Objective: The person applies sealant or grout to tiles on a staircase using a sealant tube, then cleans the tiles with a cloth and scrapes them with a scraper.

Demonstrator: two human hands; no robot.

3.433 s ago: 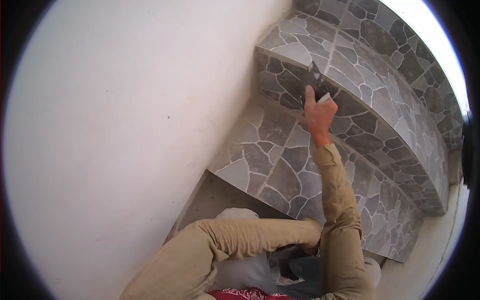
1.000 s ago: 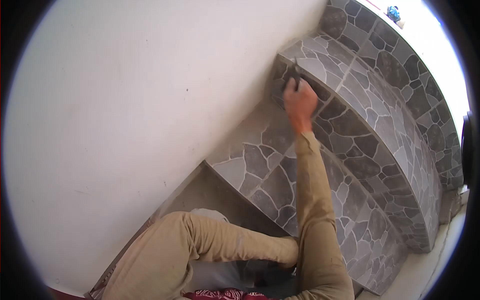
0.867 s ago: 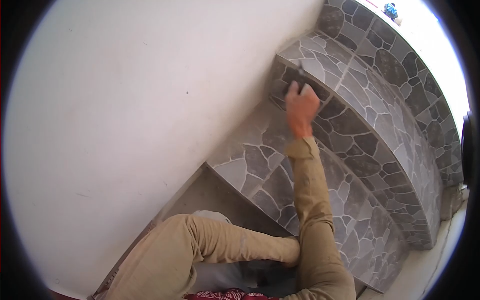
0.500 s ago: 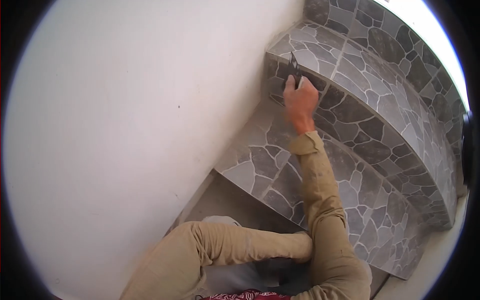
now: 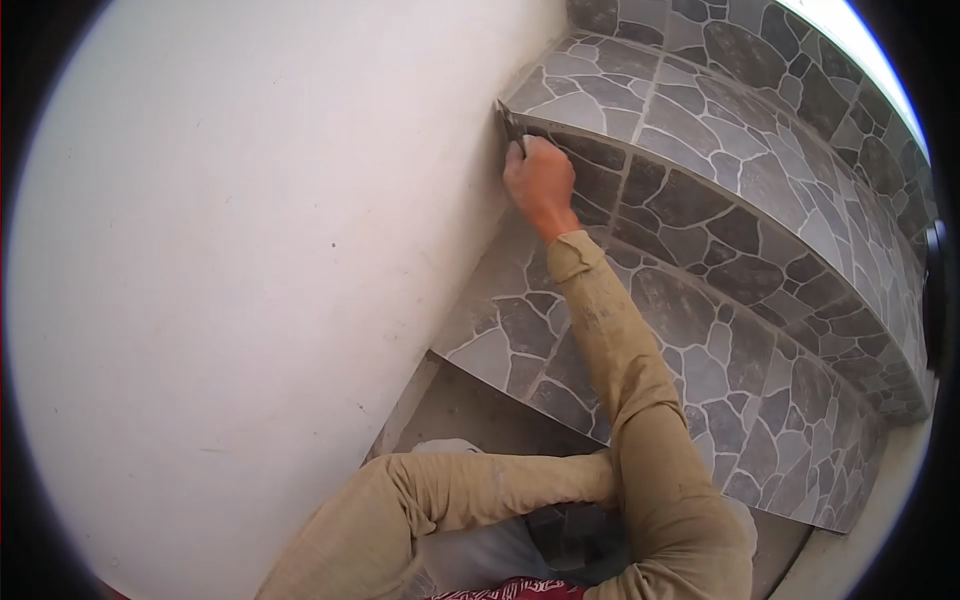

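Note:
My right hand (image 5: 541, 180) is closed on a dark flat tool (image 5: 511, 124), which looks like a scraper or putty knife. The tool's tip is at the corner where the upper tiled step (image 5: 580, 85) meets the white wall (image 5: 250, 230). Just below that step's edge, the hand is in front of the dark tiled riser (image 5: 680, 200). My left forearm, in a tan sleeve (image 5: 500, 478), lies across the bottom of the view toward the right elbow. The left hand itself is hidden behind the right sleeve.
Below the riser is a lower tiled step (image 5: 700, 370) with a sharp front edge. Bare grey floor (image 5: 460, 410) shows beneath it. Another tiled riser (image 5: 750, 50) curves along the top right. A dark object (image 5: 937, 300) stands at the right edge.
My right hand has moved left along the step's edge with the tool, reaching the wall corner. The steps sit slightly differently in view.

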